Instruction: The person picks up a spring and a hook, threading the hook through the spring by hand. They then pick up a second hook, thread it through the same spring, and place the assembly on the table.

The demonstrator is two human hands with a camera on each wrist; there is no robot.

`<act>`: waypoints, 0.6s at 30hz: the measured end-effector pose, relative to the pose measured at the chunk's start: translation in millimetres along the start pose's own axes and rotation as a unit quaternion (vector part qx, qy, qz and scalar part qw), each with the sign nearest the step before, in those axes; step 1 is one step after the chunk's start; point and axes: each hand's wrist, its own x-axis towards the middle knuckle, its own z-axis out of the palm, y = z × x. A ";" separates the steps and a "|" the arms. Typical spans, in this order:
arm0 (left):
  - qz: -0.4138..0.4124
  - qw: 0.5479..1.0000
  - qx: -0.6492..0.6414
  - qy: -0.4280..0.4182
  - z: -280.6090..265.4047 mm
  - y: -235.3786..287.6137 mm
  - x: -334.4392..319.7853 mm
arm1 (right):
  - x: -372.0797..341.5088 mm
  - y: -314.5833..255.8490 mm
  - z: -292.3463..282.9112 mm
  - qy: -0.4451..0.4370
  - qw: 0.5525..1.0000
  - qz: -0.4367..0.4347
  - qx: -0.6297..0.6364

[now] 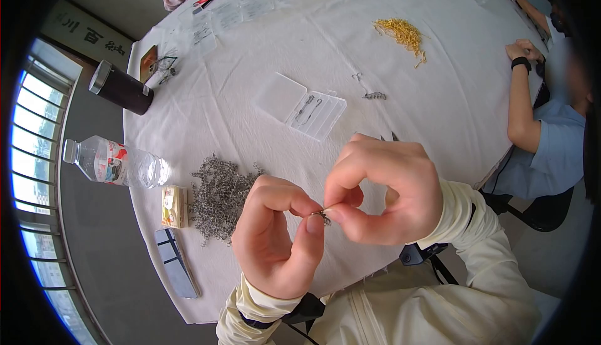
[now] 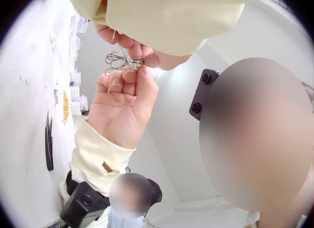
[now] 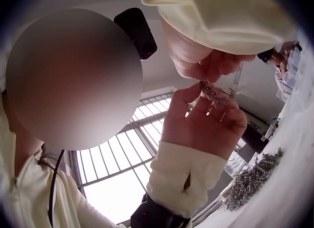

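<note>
In the head view, a small dark metal piece [image 1: 322, 215] is pinched between the fingertips of both hands. My left hand [image 1: 272, 245] grips it with thumb and forefinger; my right hand [image 1: 397, 191] pinches its other side. Thin curved hooks [image 2: 115, 60] fan out from coiled metal in the left wrist view, by the fingertips of my right hand [image 2: 120, 102]. The right wrist view shows the coiled piece [image 3: 212, 94] against the fingers of my left hand [image 3: 201, 127]. Fingers partly cover it.
A tangled pile of metal pieces [image 1: 219, 198] lies left of the hands. Beyond are an open clear case [image 1: 319, 116], a hooked piece [image 1: 374, 96] and gold pieces [image 1: 400, 34]. Bottle [image 1: 119, 162], packet [image 1: 174, 207] and phone [image 1: 176, 263] line the left edge. Scissors [image 2: 48, 142] lie near.
</note>
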 end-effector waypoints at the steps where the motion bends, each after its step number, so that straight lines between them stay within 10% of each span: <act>1: -0.001 1.000 0.000 0.001 0.1 0.4 0.0 | 0.1 -0.5 -0.2 0.002 1.000 0.002 0.003; 18: -0.017 1.000 0.001 -0.009 -0.7 -1.2 0.1 | 2.3 -0.9 -3.3 0.009 1.000 0.005 0.022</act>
